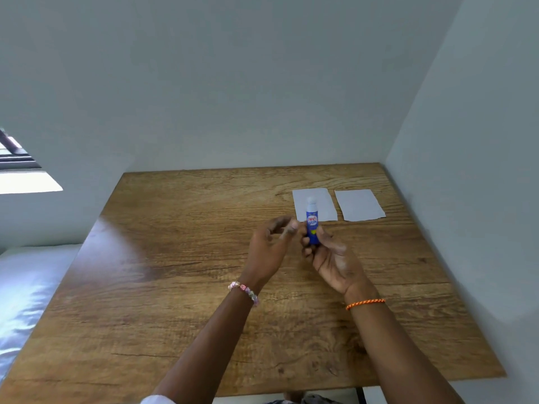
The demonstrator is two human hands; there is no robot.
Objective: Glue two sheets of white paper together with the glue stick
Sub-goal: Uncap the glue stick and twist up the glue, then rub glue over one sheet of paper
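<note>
I hold the blue glue stick (pixel 312 225) upright in my right hand (pixel 329 258), fingers curled round its barrel, white tip uncovered. My left hand (pixel 269 249) hovers just beside it, fingers loosely bent, holding nothing I can see. Beyond both hands, two white paper sheets (pixel 315 204) (pixel 359 205) lie side by side, apart, on the wooden table (pixel 175 258).

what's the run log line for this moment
right hand grips glue stick upright | left hand beside, empty | two sheets apart, unglued
</note>
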